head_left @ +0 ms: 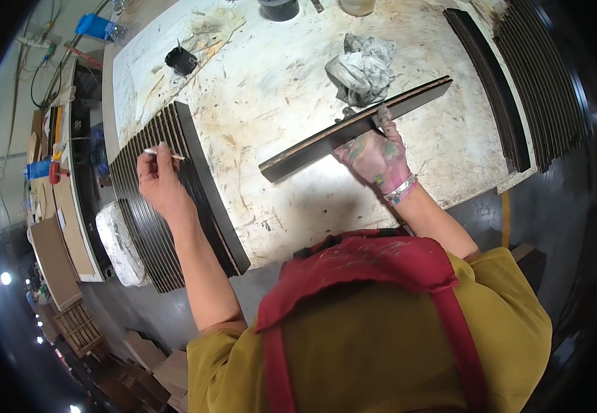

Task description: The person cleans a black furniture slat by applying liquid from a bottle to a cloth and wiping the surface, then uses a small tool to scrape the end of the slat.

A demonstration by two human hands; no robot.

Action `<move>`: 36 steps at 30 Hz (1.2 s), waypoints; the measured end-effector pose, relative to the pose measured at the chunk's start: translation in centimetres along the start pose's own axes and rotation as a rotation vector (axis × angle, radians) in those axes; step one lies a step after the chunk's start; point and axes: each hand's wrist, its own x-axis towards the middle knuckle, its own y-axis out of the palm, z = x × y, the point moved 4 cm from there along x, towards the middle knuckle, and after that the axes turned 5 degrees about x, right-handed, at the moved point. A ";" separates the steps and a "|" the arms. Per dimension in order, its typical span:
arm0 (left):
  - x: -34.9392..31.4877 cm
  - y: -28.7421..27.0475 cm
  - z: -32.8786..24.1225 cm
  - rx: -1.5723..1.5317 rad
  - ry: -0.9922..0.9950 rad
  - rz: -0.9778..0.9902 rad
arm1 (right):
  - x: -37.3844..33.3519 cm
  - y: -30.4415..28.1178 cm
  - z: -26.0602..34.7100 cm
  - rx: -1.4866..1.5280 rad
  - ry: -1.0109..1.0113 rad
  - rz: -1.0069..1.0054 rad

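Observation:
My left hand [162, 180] is closed, pinching a thin pale stick [176, 157], possibly a small brush; its tip is too small to make out. It hovers over a row of dark strips [148, 206] standing side by side at the table's left edge. My right hand [379, 155], in a stained pink glove, grips a long dark board [312, 153] with a brownish layered edge. The thumb lies over the board and the other fingers are mostly hidden behind it. That board slants across the middle of the worktable [271, 76].
A crumpled grey-stained rag [364, 69] lies just beyond the board. A small black cup [181, 62] stands far left, and a dark tub [279, 8] at the far edge. More dark strips [539, 76] line the right side. A white-wrapped block [119, 244] sits left.

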 end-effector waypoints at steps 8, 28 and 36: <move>-0.9 1.8 0.2 -0.054 -0.022 0.094 | -0.9 0.0 0.8 -0.100 -0.159 0.077; -3.0 2.2 2.3 -0.085 -0.104 0.226 | -2.0 -0.6 4.1 -0.022 -0.166 0.198; -2.5 2.7 4.1 0.167 -0.158 0.272 | -1.1 -2.1 4.7 -0.018 -0.157 0.278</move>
